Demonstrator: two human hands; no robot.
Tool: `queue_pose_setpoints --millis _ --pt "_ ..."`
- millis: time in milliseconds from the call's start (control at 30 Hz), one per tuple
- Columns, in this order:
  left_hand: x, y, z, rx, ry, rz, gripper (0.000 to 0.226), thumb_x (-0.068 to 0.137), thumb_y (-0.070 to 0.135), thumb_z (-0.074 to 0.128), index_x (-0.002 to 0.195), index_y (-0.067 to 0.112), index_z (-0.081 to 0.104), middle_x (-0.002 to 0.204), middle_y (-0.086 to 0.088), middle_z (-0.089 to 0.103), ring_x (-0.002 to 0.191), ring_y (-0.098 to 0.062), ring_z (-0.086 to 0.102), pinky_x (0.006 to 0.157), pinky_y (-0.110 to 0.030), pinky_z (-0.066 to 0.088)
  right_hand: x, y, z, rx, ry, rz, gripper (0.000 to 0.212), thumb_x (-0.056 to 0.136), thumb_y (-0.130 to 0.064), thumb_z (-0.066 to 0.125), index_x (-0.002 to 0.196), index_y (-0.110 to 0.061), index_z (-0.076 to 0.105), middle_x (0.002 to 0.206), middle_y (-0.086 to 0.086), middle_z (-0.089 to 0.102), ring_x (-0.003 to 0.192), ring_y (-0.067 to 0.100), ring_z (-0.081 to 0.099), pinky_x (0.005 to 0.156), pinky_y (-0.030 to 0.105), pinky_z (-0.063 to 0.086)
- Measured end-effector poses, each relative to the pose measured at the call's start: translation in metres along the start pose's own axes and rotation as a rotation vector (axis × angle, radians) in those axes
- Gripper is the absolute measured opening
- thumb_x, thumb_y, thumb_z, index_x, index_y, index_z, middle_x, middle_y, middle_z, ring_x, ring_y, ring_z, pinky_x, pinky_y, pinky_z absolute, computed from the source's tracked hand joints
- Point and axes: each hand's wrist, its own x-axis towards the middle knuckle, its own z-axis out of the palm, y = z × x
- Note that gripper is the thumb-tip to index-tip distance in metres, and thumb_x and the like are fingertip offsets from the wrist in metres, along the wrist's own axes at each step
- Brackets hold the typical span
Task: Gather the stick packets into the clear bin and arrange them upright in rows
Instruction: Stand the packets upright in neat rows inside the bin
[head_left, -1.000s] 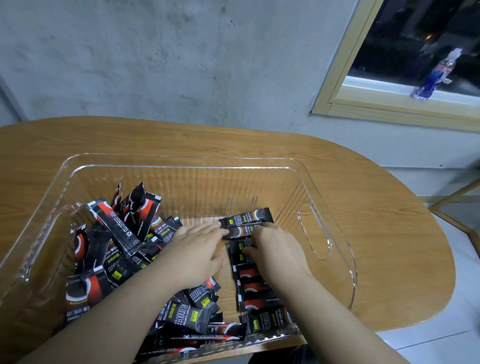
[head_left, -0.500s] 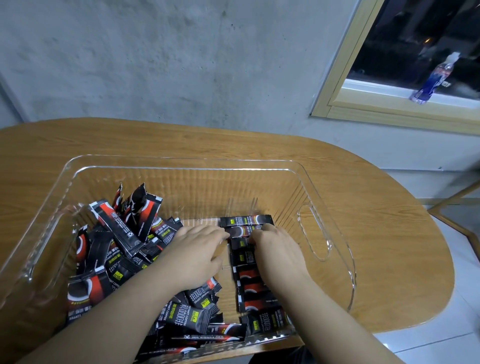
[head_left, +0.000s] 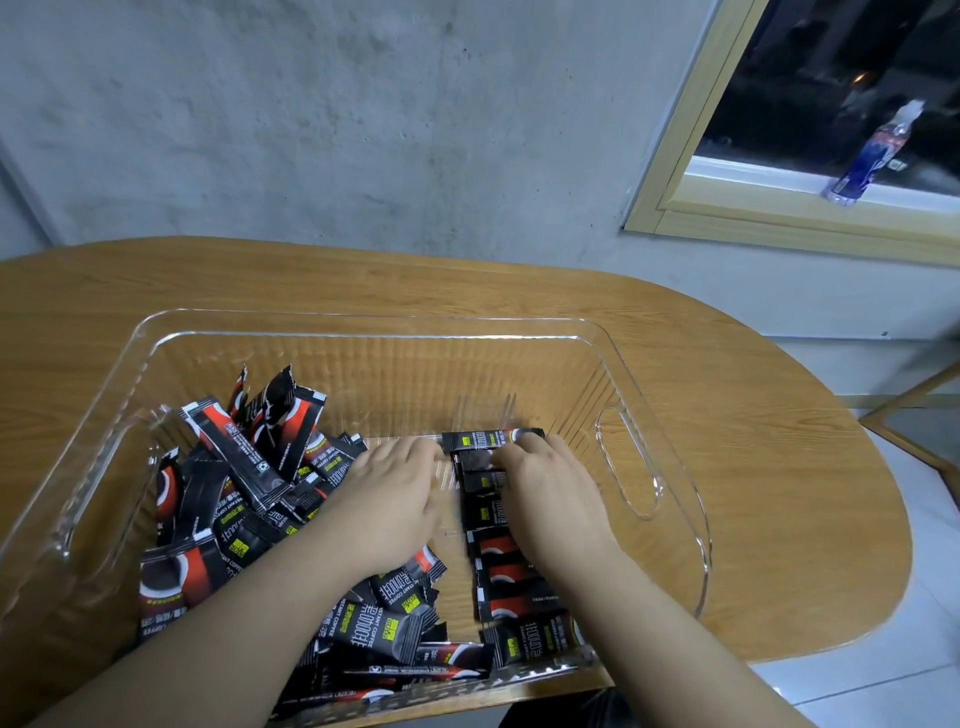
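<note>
A clear bin (head_left: 649, 374) stands on the wooden table. Several black-and-red stick packets (head_left: 244, 467) lie in a loose heap in its left half. To the right of the middle, a row of packets (head_left: 498, 571) runs from the near wall away from me. The farthest packet (head_left: 483, 440) lies level across the row's end. My left hand (head_left: 395, 499) lies flat beside the row's left side, fingers straight. My right hand (head_left: 550, 493) rests on top of the row, its fingertips touching the farthest packet. It hides the row's right part.
The bin has handle cut-outs, one in its right wall (head_left: 628, 462). The wooden table (head_left: 753, 467) has a rounded right end, with tiled floor beyond. A concrete wall rises behind. A plastic bottle (head_left: 872, 150) stands on the window ledge at the upper right.
The farthest packet, tilted a second ago, now lies level at the end of the row. My left hand has drawn slightly left, away from the row. My right hand stays on it.
</note>
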Motion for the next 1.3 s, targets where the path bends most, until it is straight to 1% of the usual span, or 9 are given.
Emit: queue_pose_setpoints --millis 167,300,500,767,933,1033,1100,1200,1300 --pt "0.004 -0.004 0.006 0.069 0.048 -0.003 0.021 0.095 0.029 0.040 0.113 0.022 0.050 0.119 0.007 0.044 0.121 -0.013 0.037 0.108 -0.028 0.024 0.017 -0.010 -0.009 0.022 -0.146 -0.109 0.053 0.090 -0.007 0.040 0.139 -0.028 0.039 0.114 0.008 0.045 0.110 0.028 0.037 0.087 0.035 0.038" --pt "0.004 -0.003 0.002 0.092 0.027 -0.019 0.010 0.092 0.034 0.049 0.093 0.026 0.056 0.111 0.009 0.045 0.117 -0.013 0.039 0.107 -0.027 0.025 0.035 -0.020 -0.003 -0.060 -0.289 -0.150 0.053 0.095 -0.015 0.042 0.144 -0.033 0.032 0.123 0.012 0.041 0.117 0.030 0.036 0.092 0.036 0.037" --pt "0.002 -0.002 -0.004 0.142 -0.063 -0.032 0.037 0.090 0.044 0.051 0.059 0.027 0.040 0.086 0.010 0.039 0.111 -0.013 0.038 0.106 -0.031 0.026 0.041 -0.019 0.005 -0.100 -0.333 -0.091 0.049 0.094 -0.016 0.043 0.141 -0.030 0.035 0.124 0.011 0.041 0.117 0.029 0.036 0.092 0.036 0.036" --pt "0.003 -0.002 -0.003 0.146 -0.058 -0.035 0.038 0.091 0.047 0.047 0.060 0.027 0.037 0.085 0.010 0.038 0.105 -0.014 0.037 0.102 -0.030 0.027 0.031 -0.012 0.003 -0.037 -0.262 -0.149 0.041 0.096 -0.018 0.035 0.136 -0.029 0.043 0.115 0.008 0.044 0.110 0.027 0.038 0.085 0.032 0.034" --pt "0.003 -0.003 -0.002 0.135 -0.062 -0.035 0.038 0.091 0.048 0.047 0.060 0.028 0.038 0.088 0.010 0.040 0.105 -0.013 0.037 0.103 -0.031 0.027 0.029 -0.008 0.004 -0.048 -0.249 -0.135 0.046 0.094 -0.013 0.038 0.138 -0.026 0.040 0.116 0.009 0.044 0.111 0.027 0.038 0.090 0.036 0.039" --pt "0.002 -0.002 -0.003 0.119 -0.054 -0.032 0.037 0.090 0.043 0.049 0.058 0.028 0.037 0.085 0.010 0.040 0.103 -0.014 0.037 0.103 -0.031 0.027 0.022 -0.012 -0.004 0.070 -0.225 -0.162 0.046 0.094 -0.015 0.040 0.138 -0.029 0.042 0.115 0.008 0.046 0.110 0.025 0.039 0.087 0.032 0.036" --pt "0.002 -0.002 -0.004 0.125 -0.054 -0.030 0.035 0.089 0.037 0.050 0.058 0.028 0.037 0.085 0.010 0.039 0.103 -0.014 0.037 0.102 -0.030 0.026 0.013 -0.013 -0.013 0.213 -0.238 -0.156 0.038 0.091 -0.018 0.046 0.127 -0.024 0.054 0.111 0.007 0.051 0.108 0.023 0.044 0.089 0.033 0.041" --pt "0.002 -0.002 -0.004 0.143 -0.061 -0.024 0.033 0.087 0.033 0.050 0.058 0.028 0.036 0.087 0.009 0.039 0.099 -0.014 0.035 0.101 -0.029 0.027 -0.007 -0.011 -0.025 0.348 -0.352 -0.179 0.022 0.082 -0.013 0.052 0.094 -0.021 0.069 0.088 -0.006 0.060 0.083 0.006 0.055 0.078 0.019 0.046" --pt "0.003 -0.003 -0.003 0.134 -0.073 -0.026 0.033 0.088 0.035 0.051 0.059 0.028 0.036 0.088 0.008 0.040 0.100 -0.014 0.035 0.102 -0.030 0.026 -0.026 -0.009 -0.034 0.387 -0.562 -0.161 0.014 0.083 -0.018 0.059 0.088 -0.023 0.071 0.075 -0.013 0.063 0.065 -0.003 0.053 0.059 0.007 0.038"
